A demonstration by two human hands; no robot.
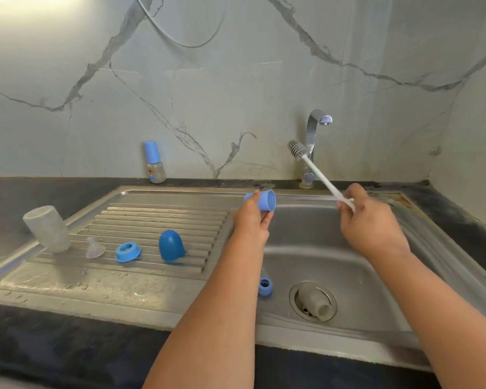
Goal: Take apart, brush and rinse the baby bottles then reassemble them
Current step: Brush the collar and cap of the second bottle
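Observation:
My left hand (253, 217) grips a light blue bottle cap (265, 200) over the sink's left edge, its open mouth facing right. My right hand (368, 220) pinches the white handle of a bottle brush (317, 175), whose grey bristled head (296, 149) points up toward the tap. On the drainboard (157, 217) lie a clear bottle body (48, 228) upside down, a clear teat (94, 248), a blue collar ring (127, 251) and a dark blue dome cap (171, 245). In the basin lie a small clear bottle (313, 300) over the drain and a blue ring (265, 286).
An assembled small bottle with a blue cap (154, 162) stands on the dark counter by the marble wall. The chrome tap (314, 130) rises behind the basin (306, 242), no water running. Dark countertop (68, 352) borders the steel sink in front.

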